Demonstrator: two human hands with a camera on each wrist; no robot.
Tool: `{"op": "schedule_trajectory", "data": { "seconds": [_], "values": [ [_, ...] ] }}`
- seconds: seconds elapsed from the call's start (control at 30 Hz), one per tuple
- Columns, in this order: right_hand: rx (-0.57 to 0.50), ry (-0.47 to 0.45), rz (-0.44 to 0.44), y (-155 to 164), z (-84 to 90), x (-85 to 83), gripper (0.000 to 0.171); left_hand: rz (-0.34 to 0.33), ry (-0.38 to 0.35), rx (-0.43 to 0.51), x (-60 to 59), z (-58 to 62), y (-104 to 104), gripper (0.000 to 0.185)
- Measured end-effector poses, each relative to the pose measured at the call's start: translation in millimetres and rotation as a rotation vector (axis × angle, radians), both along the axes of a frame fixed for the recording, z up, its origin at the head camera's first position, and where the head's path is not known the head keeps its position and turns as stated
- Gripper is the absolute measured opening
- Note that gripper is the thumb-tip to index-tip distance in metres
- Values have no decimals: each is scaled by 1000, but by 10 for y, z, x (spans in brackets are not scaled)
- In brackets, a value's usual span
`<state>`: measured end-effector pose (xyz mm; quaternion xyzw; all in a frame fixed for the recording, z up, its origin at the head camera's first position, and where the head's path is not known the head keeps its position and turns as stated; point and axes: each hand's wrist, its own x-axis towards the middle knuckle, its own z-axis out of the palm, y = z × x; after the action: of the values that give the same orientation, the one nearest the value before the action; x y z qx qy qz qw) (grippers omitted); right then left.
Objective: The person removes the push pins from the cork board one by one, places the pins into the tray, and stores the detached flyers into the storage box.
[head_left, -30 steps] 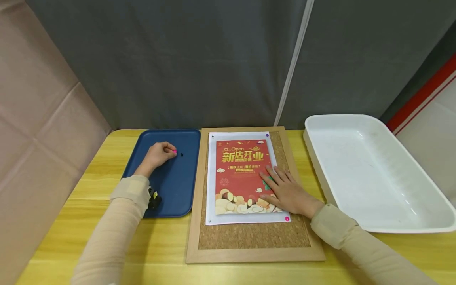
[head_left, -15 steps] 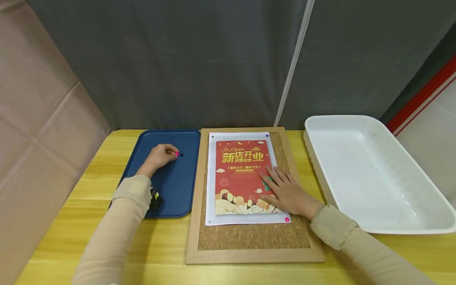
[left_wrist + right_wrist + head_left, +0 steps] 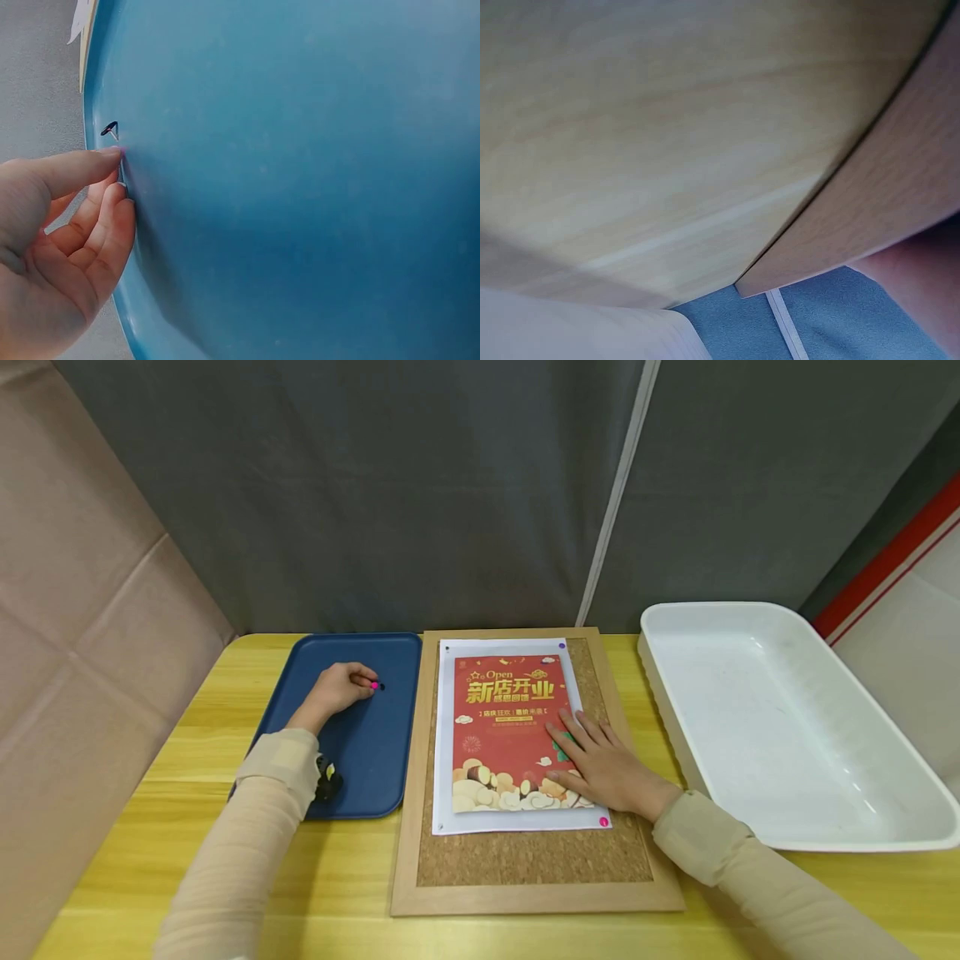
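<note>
Left hand (image 3: pixel 335 687) pinched a pink pin (image 3: pixel 373 685) on the tray (image 3: pixel 375 760): tiny, light, sharp; best gripped by its head. Right hand (image 3: pixel 600 766), fingers flat, pressed the poster (image 3: pixel 502 735) at 3 o'clock.

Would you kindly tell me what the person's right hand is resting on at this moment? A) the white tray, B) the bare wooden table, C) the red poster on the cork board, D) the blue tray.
C: in the head view the right hand lies flat, fingers straight, on the red poster pinned to the cork board, apart from the white tray.
</note>
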<state>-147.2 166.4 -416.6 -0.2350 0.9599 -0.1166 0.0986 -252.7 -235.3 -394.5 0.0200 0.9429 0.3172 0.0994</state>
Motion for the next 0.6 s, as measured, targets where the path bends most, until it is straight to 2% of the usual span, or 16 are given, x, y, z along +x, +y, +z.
{"op": "schedule_trajectory", "data": {
  "seconds": [0.3,0.47,0.6],
  "values": [
    [0,0,3,12,-4,-8,78,36,15,26,15,21,-4,37],
    [3,4,10,10,-2,-8,78,73,77,41,-1,43,68,41],
    [7,8,12,7,-2,-9,78,78,133,47,-11,78,196,45]
  ]
}}
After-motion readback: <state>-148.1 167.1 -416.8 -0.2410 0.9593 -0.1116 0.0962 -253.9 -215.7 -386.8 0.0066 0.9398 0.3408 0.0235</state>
